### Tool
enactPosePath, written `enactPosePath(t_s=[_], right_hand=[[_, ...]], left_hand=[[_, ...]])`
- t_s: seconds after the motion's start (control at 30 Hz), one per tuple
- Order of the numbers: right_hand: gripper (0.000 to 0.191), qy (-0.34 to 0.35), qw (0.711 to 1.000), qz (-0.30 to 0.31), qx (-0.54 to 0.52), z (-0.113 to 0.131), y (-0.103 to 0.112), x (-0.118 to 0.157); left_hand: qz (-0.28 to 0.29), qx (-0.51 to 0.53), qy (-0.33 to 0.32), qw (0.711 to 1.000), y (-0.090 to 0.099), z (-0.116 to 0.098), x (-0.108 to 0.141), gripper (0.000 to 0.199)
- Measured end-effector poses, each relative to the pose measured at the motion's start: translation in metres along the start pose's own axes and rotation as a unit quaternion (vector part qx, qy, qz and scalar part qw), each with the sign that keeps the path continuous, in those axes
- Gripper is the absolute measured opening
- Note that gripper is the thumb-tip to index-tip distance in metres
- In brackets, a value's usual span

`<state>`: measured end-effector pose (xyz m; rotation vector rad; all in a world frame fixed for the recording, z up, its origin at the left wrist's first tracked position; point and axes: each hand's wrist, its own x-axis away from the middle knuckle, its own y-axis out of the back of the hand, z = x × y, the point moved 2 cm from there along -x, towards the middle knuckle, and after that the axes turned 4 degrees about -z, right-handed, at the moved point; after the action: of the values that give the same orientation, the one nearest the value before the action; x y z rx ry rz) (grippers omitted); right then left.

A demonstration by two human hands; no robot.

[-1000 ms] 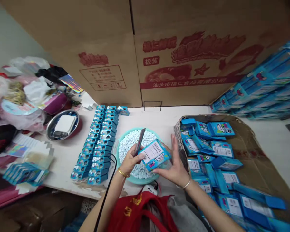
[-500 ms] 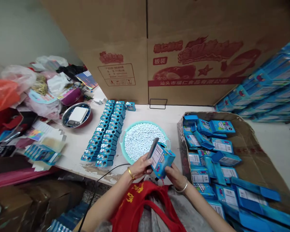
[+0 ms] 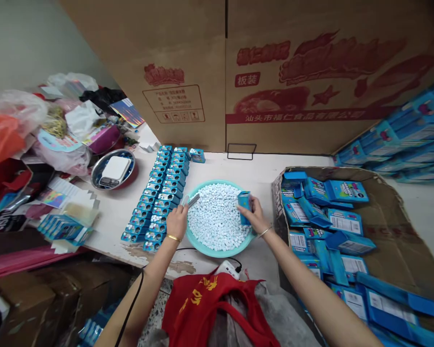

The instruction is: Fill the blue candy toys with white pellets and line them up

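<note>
Blue box (image 3: 245,199), seen in the head view, sits in the grasp of the right hand (image 3: 255,216), thumb on its left side, its long axis running roughly upright in the picture; whether its top gapes is too small to tell. The right hand is the nearer one, and the box lies to the right of the left hand (image 3: 177,222), across the basin (image 3: 220,253) of white pellets (image 3: 217,217) between the two. The hands are well apart: the left is closed around a flat grey tool (image 3: 194,199), which points from its fingers over the basin's left side toward the pellets. Rows of boxes (image 3: 159,195) stand just left of the left hand; an open carton (image 3: 394,231) of more boxes lies right of the right hand
</note>
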<state>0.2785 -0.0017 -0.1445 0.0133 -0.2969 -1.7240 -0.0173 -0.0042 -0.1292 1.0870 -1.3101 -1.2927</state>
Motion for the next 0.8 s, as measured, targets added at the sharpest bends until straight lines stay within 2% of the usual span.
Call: enactPosePath(t_s=[0.13,0.23,0.33,0.43,0.53,0.63,0.7,0.8], right_hand=[[0.087,-0.025,0.997,0.062,0.048,-0.005,-0.047,0.018],[0.077,-0.032,0.994,0.102,0.014,-0.005,-0.066,0.036],[0.069,-0.012,0.996,0.087,-0.035,-0.006,-0.059,0.044],[0.077,0.003,0.998,0.056,-0.028,-0.010,-0.033,0.047],[0.083,0.022,0.998,0.057,-0.006,-0.011,-0.004,0.049],[0.086,0.052,0.996,0.034,0.064,-0.004,0.017,0.049],[0.088,0.094,0.985,-0.008,0.147,0.003,0.024,0.048],[0.083,0.186,0.947,-0.055,0.257,0.013,0.023,0.047]], left_hand=[[0.054,0.025,-0.062,0.996,-0.025,-0.041,-0.007,0.042],[0.102,0.130,-0.041,0.985,-0.041,-0.072,-0.006,0.037],[0.120,0.226,0.001,0.967,-0.050,-0.082,-0.002,0.037],[0.114,0.320,0.006,0.941,-0.050,-0.073,0.001,0.038],[0.107,0.411,-0.003,0.906,-0.042,-0.059,0.004,0.035],[0.099,0.450,-0.022,0.887,-0.022,-0.049,0.004,0.036],[0.088,0.451,-0.041,0.887,-0.003,-0.045,0.004,0.037],[0.077,0.421,-0.080,0.900,0.032,-0.043,0.001,0.036]])
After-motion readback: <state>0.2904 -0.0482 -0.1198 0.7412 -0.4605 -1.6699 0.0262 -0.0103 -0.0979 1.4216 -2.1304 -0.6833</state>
